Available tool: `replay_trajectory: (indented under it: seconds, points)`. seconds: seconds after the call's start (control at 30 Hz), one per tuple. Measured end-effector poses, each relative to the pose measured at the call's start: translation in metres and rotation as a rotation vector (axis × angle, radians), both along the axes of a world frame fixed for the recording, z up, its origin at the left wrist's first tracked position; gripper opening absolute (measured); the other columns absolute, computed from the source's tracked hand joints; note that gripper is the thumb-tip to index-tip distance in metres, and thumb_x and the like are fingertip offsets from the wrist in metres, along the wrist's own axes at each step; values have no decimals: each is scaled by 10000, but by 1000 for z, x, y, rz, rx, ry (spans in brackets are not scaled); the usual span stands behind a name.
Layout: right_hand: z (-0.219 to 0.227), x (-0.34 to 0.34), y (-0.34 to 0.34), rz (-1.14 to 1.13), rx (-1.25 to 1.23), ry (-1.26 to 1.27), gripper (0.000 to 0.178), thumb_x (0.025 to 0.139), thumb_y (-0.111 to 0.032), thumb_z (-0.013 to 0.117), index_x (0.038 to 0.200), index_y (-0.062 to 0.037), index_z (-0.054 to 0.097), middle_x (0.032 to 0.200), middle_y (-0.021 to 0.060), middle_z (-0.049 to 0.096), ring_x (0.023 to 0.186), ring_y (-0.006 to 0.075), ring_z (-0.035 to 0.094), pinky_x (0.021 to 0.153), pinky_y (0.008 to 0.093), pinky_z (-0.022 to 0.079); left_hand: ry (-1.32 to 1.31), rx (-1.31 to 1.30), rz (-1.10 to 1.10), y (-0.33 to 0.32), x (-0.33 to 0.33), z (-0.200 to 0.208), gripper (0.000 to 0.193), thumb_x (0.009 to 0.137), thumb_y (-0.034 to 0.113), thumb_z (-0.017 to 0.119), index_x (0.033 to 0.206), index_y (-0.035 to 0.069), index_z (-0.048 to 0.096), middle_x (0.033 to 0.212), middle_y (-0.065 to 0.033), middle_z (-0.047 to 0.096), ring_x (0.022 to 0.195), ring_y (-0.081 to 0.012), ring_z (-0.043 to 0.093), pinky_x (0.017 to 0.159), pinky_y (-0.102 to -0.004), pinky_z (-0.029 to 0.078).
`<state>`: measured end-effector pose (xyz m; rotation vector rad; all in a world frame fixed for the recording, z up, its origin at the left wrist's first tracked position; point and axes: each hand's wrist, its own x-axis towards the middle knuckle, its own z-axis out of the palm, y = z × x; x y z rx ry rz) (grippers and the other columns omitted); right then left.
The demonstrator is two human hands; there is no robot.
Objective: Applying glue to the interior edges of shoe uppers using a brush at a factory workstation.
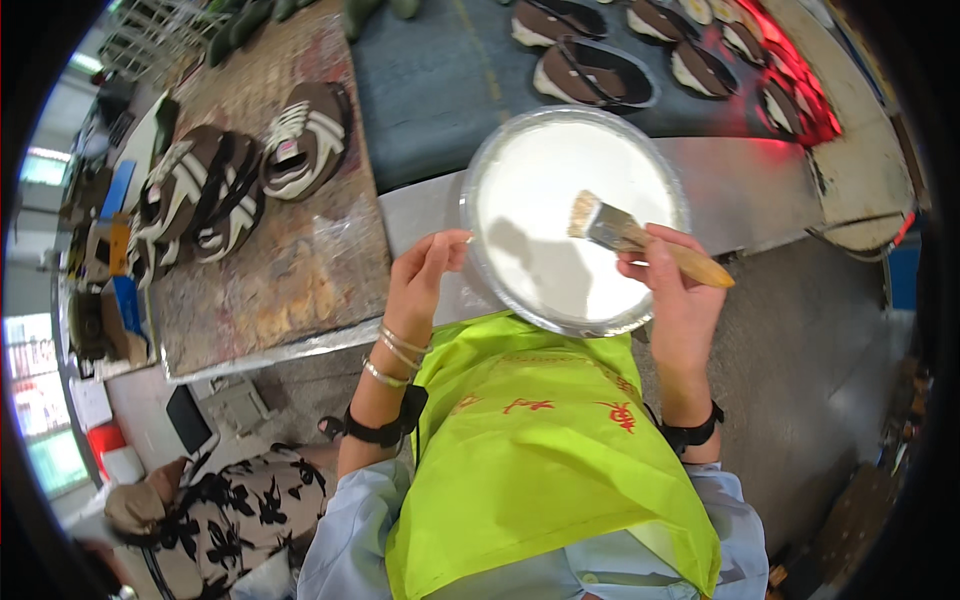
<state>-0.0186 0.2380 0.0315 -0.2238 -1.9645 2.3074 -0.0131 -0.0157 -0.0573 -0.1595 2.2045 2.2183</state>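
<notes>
Pinching the brush by its handle in the right hand, bristles first, above the white liquid in the basin. Curling the left hand loosely beside the basin's left rim; cannot tell whether pinching anything there. Wearing a yellow apron, with brown shoes on a board to the left and more shoes on the dark belt beyond.

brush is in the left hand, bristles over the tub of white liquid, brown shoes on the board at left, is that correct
The hand is wrong: the head view shows the brush in the right hand, bristles over the tub of white liquid, with brown shoes on the board at left.
</notes>
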Motion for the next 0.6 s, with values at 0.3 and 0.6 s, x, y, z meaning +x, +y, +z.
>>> replay_trajectory:
  seconds: [0.3,0.6]
  points:
    - [-1,-3,-6,4,69,-12,259,901,-104,593,1045,109,561,911,174,624,790,204,651,716,306,571,0,-646,332,-62,23,-81,240,948,194,468,984,26,636,887,-114,580,848,-256,544,772,-352,439]
    - [-3,-4,-18,39,63,-29,261,897,-116,604,1043,96,570,921,169,623,792,204,649,719,309,571,247,-1187,99,-75,54,-94,215,733,-32,557,906,82,614,1225,-113,513,1169,-361,425,982,-507,298]
